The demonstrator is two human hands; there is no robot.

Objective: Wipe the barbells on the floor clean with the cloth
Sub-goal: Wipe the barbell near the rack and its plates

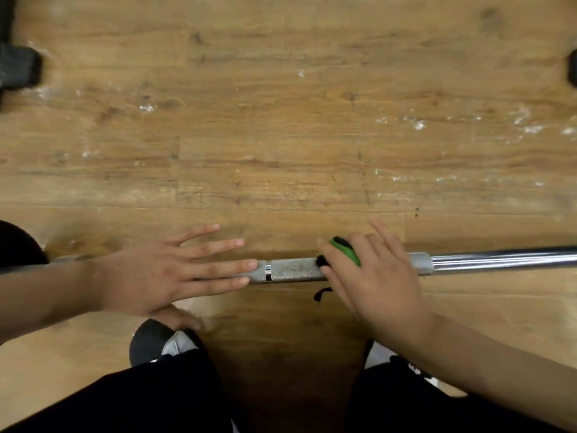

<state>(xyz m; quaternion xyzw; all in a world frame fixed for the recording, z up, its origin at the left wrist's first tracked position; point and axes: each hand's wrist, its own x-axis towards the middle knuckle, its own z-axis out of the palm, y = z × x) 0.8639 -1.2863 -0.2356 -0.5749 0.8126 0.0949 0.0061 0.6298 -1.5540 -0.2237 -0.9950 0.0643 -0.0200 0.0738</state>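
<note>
The right hand (377, 285) lies over a bunched green and black cloth (346, 250), fingers and thumb draped round it and pressing it onto the long steel barbell (293, 270), which lies flat on the wood-plank floor (281, 135) just ahead of the person's feet; the left hand (150, 276) is spread flat, its straight fingertips resting on the bar beside a narrow bright ring, seemingly to stop it rolling; to wipe well, I would wrap the cloth right round the shaft and twist while sliding, since the part under the hands is dull, grey, speckled knurling that likely traps grime in its grooves; further right the bar turns smooth, mirror-bright chrome, which should need only a light pass; the floor is matt, grained, and flecked with white chalky smears (418, 125).
</note>
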